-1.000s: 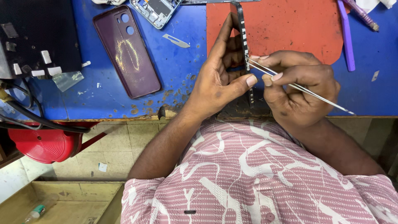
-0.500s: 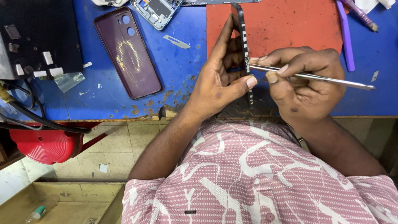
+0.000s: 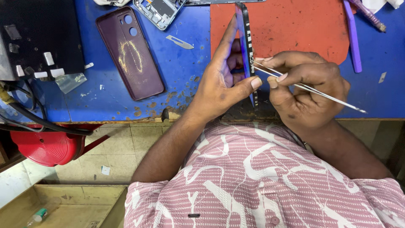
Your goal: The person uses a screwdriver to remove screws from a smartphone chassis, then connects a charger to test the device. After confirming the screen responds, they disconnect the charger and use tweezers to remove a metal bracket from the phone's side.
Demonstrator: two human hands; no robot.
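On the blue counter (image 3: pixel 181 76), over the red mat (image 3: pixel 295 29) at its far right, the left hand (image 3: pixel 219 84) grips 1 phone frame (image 3: pixel 247 46) on edge. The right hand (image 3: pixel 308 90) pinches metal tweezers (image 3: pixel 303 86), tips at the frame's edge. Steadying the frame firmly and probing lightly seems best.

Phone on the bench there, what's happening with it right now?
A person holds a phone on its edge with the left hand over a red mat. The right hand grips metal tweezers, tips against the phone's side edge. On the blue worktable lie a maroon phone case, a scalpel blade, an opened phone body and a purple pry tool.
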